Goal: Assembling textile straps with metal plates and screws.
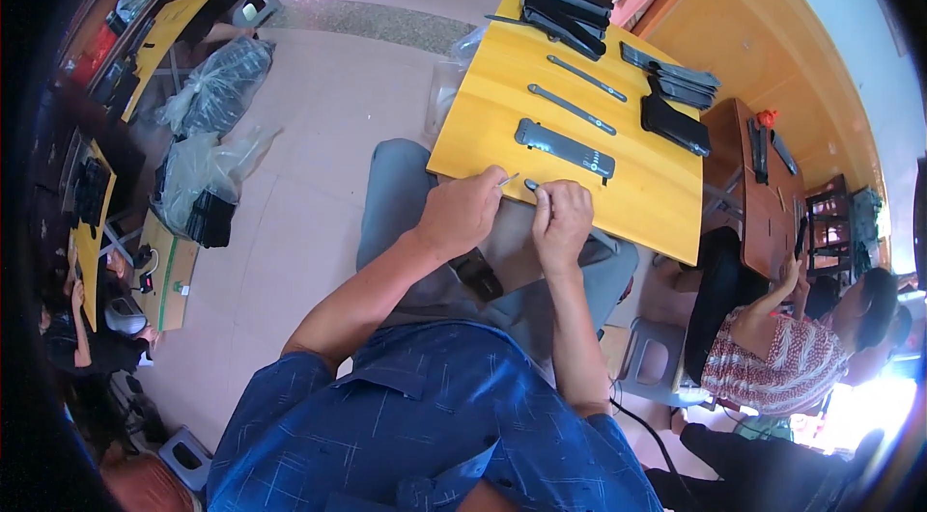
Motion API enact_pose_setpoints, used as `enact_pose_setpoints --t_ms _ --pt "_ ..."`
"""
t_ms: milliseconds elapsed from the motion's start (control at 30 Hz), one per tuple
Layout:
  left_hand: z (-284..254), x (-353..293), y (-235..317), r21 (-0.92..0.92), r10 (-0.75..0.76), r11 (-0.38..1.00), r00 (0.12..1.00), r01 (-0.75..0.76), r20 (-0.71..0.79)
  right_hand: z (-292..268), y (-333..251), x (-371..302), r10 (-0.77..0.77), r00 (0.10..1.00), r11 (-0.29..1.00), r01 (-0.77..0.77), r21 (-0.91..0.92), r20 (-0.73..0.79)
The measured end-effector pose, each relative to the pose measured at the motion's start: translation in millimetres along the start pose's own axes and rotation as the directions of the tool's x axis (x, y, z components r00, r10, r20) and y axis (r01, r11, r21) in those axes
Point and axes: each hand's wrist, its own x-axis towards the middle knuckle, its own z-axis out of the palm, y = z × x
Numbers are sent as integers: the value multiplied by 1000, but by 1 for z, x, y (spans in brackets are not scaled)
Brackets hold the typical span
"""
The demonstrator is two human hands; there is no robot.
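My left hand (462, 215) is closed in a pinch at the near edge of the yellow table (463, 155). A thin, pale, pointed piece (510, 179) sticks out from its fingertips; its kind is too small to make out. Beside it, my right hand (563, 222) pinches a small dark rounded end (531, 185), the rest hidden by the fingers. A wide dark-grey flat panel (565, 148) lies just beyond my hands. Two narrow dark strips (572, 110) lie farther off. Below my hands, a dark piece (475, 274) rests over my lap.
Stacks of black pouch-like pieces (568, 15) and dark flat pieces (676, 78) lie along the table's far and right sides. A person in a patterned top (772, 358) works at a brown table to the right. Plastic bags (217, 87) stand on the floor at left.
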Motion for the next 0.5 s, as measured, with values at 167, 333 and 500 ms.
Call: enact_pose_setpoints --t_ms 167,333,500 --pt "16 -4 -30 86 66 994 997 -68 30 32 21 -10 5 986 1000 -1 -25 165" --pt "27 -1 -40 87 -4 996 997 -2 71 42 27 -17 39 982 999 -39 -4 184" --pt "38 -1 -44 93 -5 996 995 -4 102 42 26 -18 42 983 998 -48 29 181"
